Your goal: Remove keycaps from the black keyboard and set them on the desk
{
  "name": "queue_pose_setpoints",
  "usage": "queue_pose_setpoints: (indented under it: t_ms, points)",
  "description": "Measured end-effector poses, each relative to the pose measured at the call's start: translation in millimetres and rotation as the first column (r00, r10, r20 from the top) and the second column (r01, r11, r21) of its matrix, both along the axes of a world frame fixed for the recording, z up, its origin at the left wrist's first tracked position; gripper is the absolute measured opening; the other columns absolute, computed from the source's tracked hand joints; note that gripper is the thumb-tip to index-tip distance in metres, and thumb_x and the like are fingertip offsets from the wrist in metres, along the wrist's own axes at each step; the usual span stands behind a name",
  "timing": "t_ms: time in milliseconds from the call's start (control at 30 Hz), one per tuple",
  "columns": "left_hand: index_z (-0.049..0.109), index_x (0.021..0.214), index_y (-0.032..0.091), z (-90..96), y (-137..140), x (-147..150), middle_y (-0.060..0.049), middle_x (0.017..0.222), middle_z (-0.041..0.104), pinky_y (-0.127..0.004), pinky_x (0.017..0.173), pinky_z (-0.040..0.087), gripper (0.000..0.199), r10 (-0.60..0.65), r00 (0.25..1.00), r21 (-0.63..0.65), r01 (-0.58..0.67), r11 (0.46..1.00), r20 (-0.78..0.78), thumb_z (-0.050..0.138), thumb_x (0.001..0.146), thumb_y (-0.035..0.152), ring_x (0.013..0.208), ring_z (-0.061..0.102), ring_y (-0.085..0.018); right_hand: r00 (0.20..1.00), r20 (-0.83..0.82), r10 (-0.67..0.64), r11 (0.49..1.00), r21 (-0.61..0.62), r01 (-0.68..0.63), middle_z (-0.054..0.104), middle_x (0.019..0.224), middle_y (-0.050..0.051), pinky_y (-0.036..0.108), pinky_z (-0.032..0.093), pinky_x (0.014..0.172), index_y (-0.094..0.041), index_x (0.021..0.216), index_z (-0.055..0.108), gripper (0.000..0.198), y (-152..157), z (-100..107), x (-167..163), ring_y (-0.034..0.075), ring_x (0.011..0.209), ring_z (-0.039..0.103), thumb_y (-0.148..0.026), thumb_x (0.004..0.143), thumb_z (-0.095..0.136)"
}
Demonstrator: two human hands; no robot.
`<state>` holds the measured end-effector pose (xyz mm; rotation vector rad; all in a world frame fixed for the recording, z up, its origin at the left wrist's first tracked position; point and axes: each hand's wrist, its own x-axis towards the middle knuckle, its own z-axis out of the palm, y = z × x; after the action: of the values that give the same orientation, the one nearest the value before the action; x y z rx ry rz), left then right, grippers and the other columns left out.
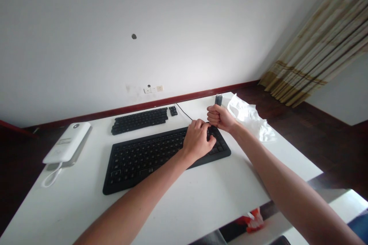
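Note:
A black keyboard (143, 157) lies on the white table, its left and middle part showing bare switches where keycaps are off. My left hand (197, 138) rests on its right part, thumb apart from the bent fingers; the fingertips are partly hidden. Just beyond, my right hand (220, 118) is closed in a fist at the keyboard's far right corner. From the top of that fist juts a dark grey handle (218, 100); its lower end is hidden. Behind the keyboard, rows of loose black keycaps (140, 120) are laid out, with a small separate keycap group (173, 111) beside them.
Crumpled white tissue (247, 116) lies at the table's right edge. A white power bank (67, 142) with a looped cable sits on a flat grey thing at the left. A thin black cord (184, 111) runs off the back. Wall and curtain (304, 65) stand beyond.

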<state>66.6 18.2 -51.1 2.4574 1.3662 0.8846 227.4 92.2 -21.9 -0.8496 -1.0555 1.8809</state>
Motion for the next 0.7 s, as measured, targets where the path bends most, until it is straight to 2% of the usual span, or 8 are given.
queue_pose_setpoints:
  t_ms: [167,333,467,700]
  points:
    - [0.061,0.103,0.019,2.3,-2.3,-2.0,-0.009,0.105,0.058,-0.043,0.097,0.051,0.017,0.028,1.000,0.024,-0.028,0.999,0.002,0.065,0.087,0.022,0.106,0.055,-0.027,0.992,0.042,0.120,0.988,0.087,-0.124,0.022,0.047,-0.009,0.019,0.021,0.039,-0.023,0.055,0.027,0.045,-3.9,-2.9,4.9,0.006,0.043,0.015,-0.028,0.080,0.065]
    - [0.063,0.101,0.022,7.6,-5.8,-3.6,-0.008,0.105,0.057,-0.042,0.097,0.051,0.013,0.019,1.000,0.018,-0.019,1.000,0.003,0.065,0.088,0.022,0.106,0.054,-0.026,0.995,0.014,0.101,0.992,0.072,-0.102,0.021,0.046,-0.009,0.019,0.018,0.038,-0.024,0.054,0.027,0.045,-0.7,-4.3,8.4,0.006,0.043,0.013,-0.029,0.076,0.065]
    - [0.071,0.110,0.027,9.2,-7.5,-3.3,-0.007,0.109,0.057,-0.043,0.101,0.050,0.022,-0.027,1.000,0.023,0.027,0.999,-0.013,0.068,0.088,0.027,0.110,0.053,-0.027,0.996,0.026,0.082,0.995,0.053,-0.083,0.021,0.046,-0.009,0.019,0.019,0.037,-0.024,0.055,0.025,0.045,0.0,-3.3,7.3,0.007,0.043,0.013,-0.029,0.079,0.063]
    - [0.073,0.124,0.032,8.8,-8.6,-2.1,-0.009,0.111,0.057,-0.046,0.102,0.048,0.032,-0.063,0.995,0.033,0.066,0.997,-0.073,0.066,0.093,0.037,0.112,0.052,-0.028,0.971,0.043,0.234,0.965,0.110,-0.237,0.024,0.044,-0.009,0.021,0.022,0.039,-0.024,0.051,0.031,0.047,-2.8,-3.8,13.1,0.006,0.040,0.018,-0.033,0.076,0.069]
